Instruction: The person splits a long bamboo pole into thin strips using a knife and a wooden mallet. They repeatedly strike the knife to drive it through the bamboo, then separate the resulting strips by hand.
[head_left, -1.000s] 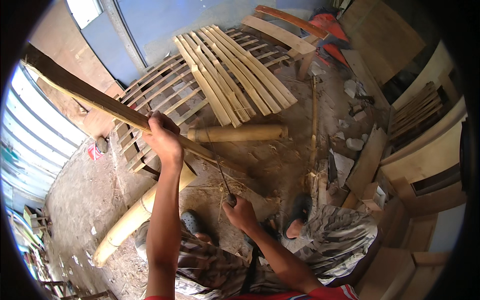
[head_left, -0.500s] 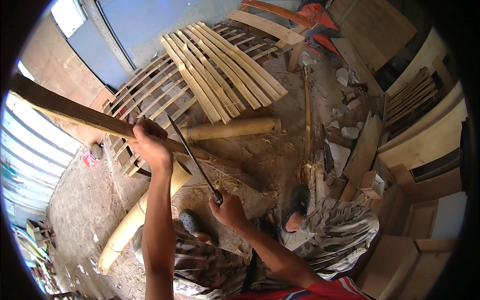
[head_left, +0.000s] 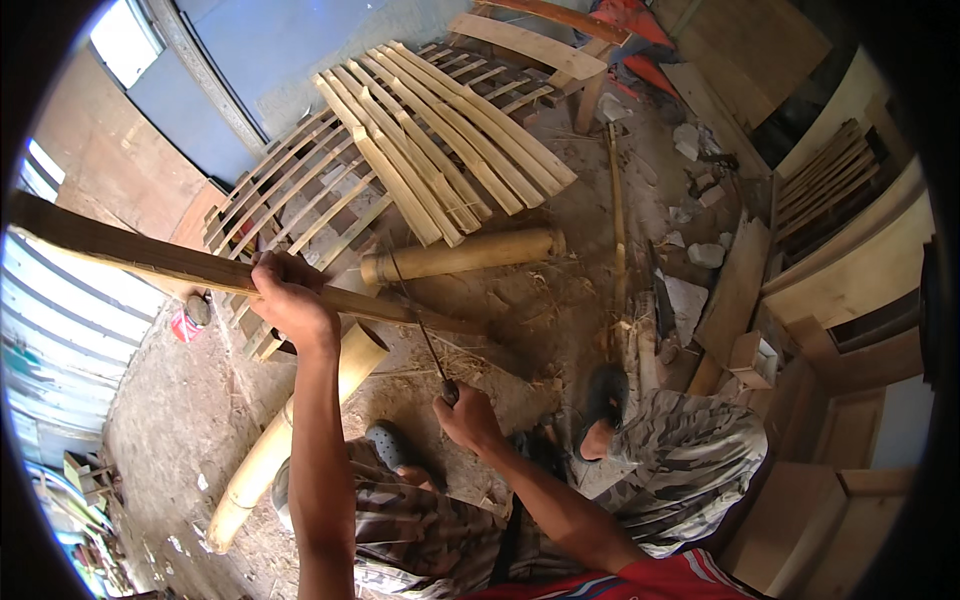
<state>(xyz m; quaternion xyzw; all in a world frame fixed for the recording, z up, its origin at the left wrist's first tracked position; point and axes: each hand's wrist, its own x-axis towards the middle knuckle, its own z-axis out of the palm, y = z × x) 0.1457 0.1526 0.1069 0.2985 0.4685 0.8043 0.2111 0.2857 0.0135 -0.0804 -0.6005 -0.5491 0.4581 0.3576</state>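
My left hand (head_left: 298,302) is closed around a long split bamboo strip (head_left: 150,252), which slants from the far left down toward the floor in the middle. In my right hand (head_left: 468,416) is the handle of a long, thin-bladed knife (head_left: 433,350). Its blade points away from me and crosses the strip to the right of my left hand; whether it touches the bamboo I cannot tell. Under my left forearm lies a thick bamboo pole (head_left: 255,470), its open end toward the middle.
Several split bamboo strips (head_left: 450,130) rest on a slatted bamboo frame (head_left: 320,185) ahead. A short bamboo log (head_left: 470,256) lies before them. Broken rubble (head_left: 690,300) and boards are on the right, beside wooden furniture parts (head_left: 850,270). Shavings litter the floor.
The knife has swung more upright, its tip moving right, and the blade now crosses the strip farther along. My right hand has shifted slightly right; my left hand keeps its grip.
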